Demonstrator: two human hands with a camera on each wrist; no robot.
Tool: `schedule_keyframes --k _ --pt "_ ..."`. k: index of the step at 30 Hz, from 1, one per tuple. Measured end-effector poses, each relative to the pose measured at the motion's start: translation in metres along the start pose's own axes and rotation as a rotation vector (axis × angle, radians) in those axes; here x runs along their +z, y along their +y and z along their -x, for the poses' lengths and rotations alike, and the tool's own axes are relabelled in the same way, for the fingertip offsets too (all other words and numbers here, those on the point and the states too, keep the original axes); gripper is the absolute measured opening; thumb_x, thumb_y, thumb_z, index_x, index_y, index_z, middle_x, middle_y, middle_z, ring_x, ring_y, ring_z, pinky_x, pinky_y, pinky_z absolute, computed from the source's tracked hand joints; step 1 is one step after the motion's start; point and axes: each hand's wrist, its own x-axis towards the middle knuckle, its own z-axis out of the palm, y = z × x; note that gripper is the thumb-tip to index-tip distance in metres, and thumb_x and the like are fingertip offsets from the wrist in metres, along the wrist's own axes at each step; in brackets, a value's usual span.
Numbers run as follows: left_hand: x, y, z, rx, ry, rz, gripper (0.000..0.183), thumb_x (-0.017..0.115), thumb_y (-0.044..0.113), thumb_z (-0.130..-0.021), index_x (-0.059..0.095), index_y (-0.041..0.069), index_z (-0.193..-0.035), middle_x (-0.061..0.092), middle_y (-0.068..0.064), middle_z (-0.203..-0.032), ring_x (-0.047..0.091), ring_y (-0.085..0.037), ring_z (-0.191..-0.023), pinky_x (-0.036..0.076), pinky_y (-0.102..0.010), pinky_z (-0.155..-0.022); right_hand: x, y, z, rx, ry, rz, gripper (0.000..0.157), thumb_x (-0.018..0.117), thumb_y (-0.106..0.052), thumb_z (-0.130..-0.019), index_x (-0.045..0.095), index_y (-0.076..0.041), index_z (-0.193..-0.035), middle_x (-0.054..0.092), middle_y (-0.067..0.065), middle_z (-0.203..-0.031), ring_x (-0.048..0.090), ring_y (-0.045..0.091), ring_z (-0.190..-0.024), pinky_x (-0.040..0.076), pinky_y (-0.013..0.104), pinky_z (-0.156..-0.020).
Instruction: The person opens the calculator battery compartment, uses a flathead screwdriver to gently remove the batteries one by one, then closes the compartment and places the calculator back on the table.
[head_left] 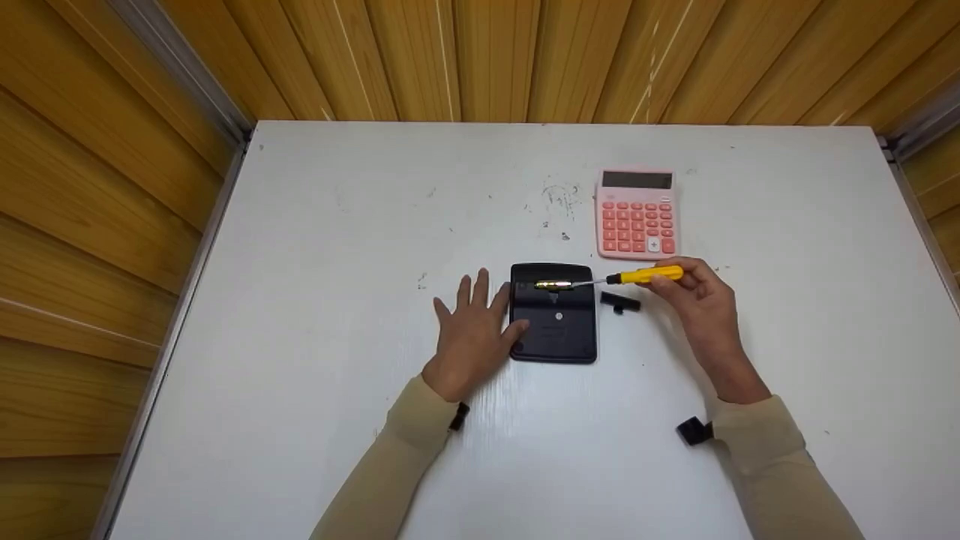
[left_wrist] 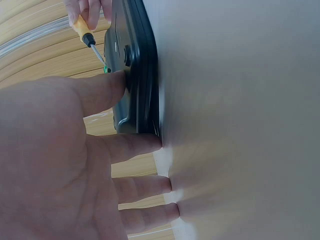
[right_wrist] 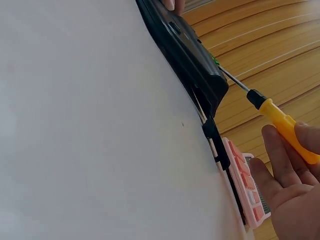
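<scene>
A black device (head_left: 553, 341), back side up, lies on the white table with its battery slot uncovered. In that slot sits a green and gold battery (head_left: 551, 285). My right hand (head_left: 701, 307) grips a screwdriver (head_left: 649, 274) by its yellow handle, and the metal tip reaches the battery's right end. My left hand (head_left: 471, 341) is spread at the device's left side, thumb on its edge and fingertips down on the table, as the left wrist view shows. Just right of the device lies a small black battery cover (head_left: 620, 302).
A pink calculator (head_left: 637, 214) lies face up behind the device, to the right. The white table (head_left: 337, 225) is bordered by wood-patterned panels (head_left: 487, 60) at the back and sides. Small dark marks dot the tabletop.
</scene>
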Motion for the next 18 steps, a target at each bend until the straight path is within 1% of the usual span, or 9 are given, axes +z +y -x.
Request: schedule_keyframes --k 1,3,7,9,10,12,18 --pt "0.000 0.000 0.000 -0.001 -0.001 0.002 0.068 0.053 0.056 -0.108 0.051 0.010 -0.159 0.033 -0.025 -0.168 0.028 -0.047 -0.155 0.028 -0.081 -0.109 0.002 -0.005 0.000 -0.024 0.001 0.042 0.041 0.072 -0.009 -0.102 0.057 0.011 -0.135 0.068 0.020 -0.129 0.071 0.018 -0.112 0.054 0.028 -0.096" --pt "0.000 0.000 0.000 0.001 -0.001 0.003 0.068 0.053 0.056 -0.108 0.051 0.010 -0.159 0.033 -0.025 -0.167 0.029 -0.047 -0.155 0.028 -0.081 -0.109 0.008 -0.017 0.001 -0.102 -0.008 0.172 0.035 0.073 -0.004 -0.101 0.061 0.009 -0.131 0.071 0.014 -0.123 0.071 0.016 -0.108 0.055 0.024 -0.095" --pt "-0.002 -0.001 0.000 -0.003 0.001 -0.010 0.068 0.053 0.056 -0.108 0.051 0.011 -0.159 0.034 -0.025 -0.167 0.030 -0.046 -0.154 0.029 -0.080 -0.109 0.026 -0.043 -0.003 -0.328 -0.079 0.471 0.032 0.078 0.003 -0.094 0.067 0.006 -0.125 0.073 0.011 -0.117 0.071 0.016 -0.106 0.052 0.019 -0.097" --pt "-0.003 -0.001 0.001 -0.008 0.006 -0.021 0.068 0.054 0.056 -0.108 0.051 0.012 -0.159 0.035 -0.025 -0.167 0.031 -0.046 -0.154 0.030 -0.080 -0.109 0.035 -0.053 -0.007 -0.411 -0.120 0.569 0.033 0.080 0.002 -0.092 0.069 0.005 -0.123 0.074 0.010 -0.116 0.071 0.018 -0.107 0.050 0.018 -0.099" --pt "-0.003 -0.001 0.001 -0.011 0.007 -0.025 0.068 0.054 0.056 -0.108 0.051 0.012 -0.159 0.035 -0.024 -0.167 0.031 -0.046 -0.154 0.030 -0.080 -0.109 0.040 -0.057 -0.009 -0.436 -0.134 0.602 0.034 0.081 0.001 -0.091 0.070 0.004 -0.123 0.074 0.010 -0.115 0.071 0.019 -0.106 0.049 0.017 -0.099" --pt "-0.003 -0.001 0.000 -0.012 0.009 -0.027 0.068 0.054 0.057 -0.107 0.051 0.013 -0.159 0.036 -0.024 -0.167 0.031 -0.045 -0.154 0.030 -0.080 -0.109 0.048 -0.062 -0.012 -0.457 -0.153 0.640 0.033 0.082 -0.001 -0.091 0.070 0.002 -0.122 0.075 0.008 -0.115 0.071 0.020 -0.105 0.048 0.015 -0.098" --pt "-0.001 -0.001 0.000 -0.006 -0.004 -0.013 0.068 0.053 0.057 -0.108 0.051 0.013 -0.159 0.035 -0.024 -0.167 0.030 -0.046 -0.155 0.029 -0.080 -0.110 0.064 -0.067 -0.014 -0.478 -0.174 0.674 0.033 0.083 0.000 -0.091 0.072 0.000 -0.122 0.075 0.006 -0.114 0.072 0.022 -0.104 0.048 0.014 -0.096"
